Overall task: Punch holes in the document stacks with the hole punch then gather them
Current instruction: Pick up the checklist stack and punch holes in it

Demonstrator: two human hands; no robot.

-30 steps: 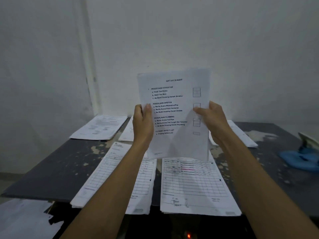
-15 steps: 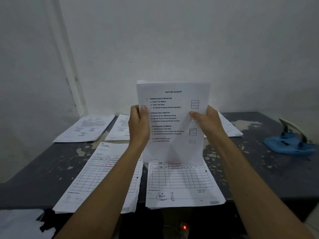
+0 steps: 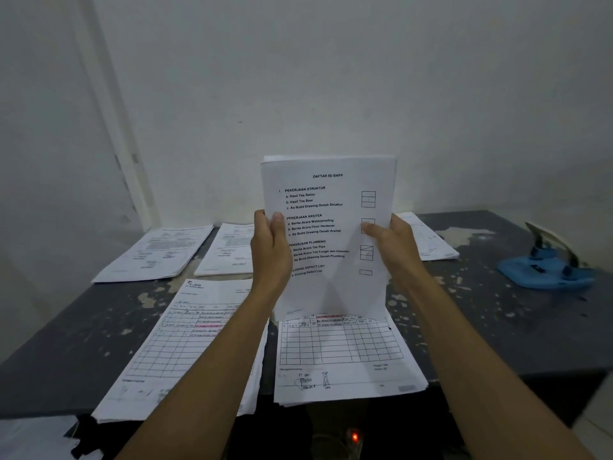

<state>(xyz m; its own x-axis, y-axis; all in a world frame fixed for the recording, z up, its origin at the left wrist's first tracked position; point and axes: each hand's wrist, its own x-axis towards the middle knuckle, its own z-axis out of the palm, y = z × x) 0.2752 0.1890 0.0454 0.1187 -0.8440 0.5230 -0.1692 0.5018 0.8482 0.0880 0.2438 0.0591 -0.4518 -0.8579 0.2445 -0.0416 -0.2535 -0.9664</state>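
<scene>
Both hands hold one white stack of printed sheets [image 3: 331,227] upright above the middle of the dark grey, paint-flecked bench [image 3: 497,327], its top page headed with a typed list and small tick boxes. The left hand [image 3: 270,250] grips the stack's left edge, thumb on the front and fingers behind; the right hand [image 3: 396,247] grips the right edge the same way, thumb lying across the page. The bottom edge of the stack hangs just over a flat pile of white gridded forms [image 3: 345,356] at the bench's near edge, though whether it touches that pile cannot be told.

A second pile of gridded forms [image 3: 185,346] lies beside it toward the near left corner, overhanging the near edge. Three more white paper piles lie along the far edge: one near the far left corner [image 3: 156,254], one just right of it [image 3: 229,250] partly behind the left hand, and one behind the right hand [image 3: 428,240]. The blue plastic hole punch with its raised metal lever [image 3: 547,263] stands well apart, by the right edge.

This looks like the squaring step: the sheets are being held on end to bring their edges flush before punching. No holes can be made out in the held sheets. The next move likely calls for carrying the stack to the right, sliding one long edge fully into the punch's slot, centring it, then freeing a hand to press the lever. Any slip in the grip would fan the sheets and put the holes out of line.
</scene>
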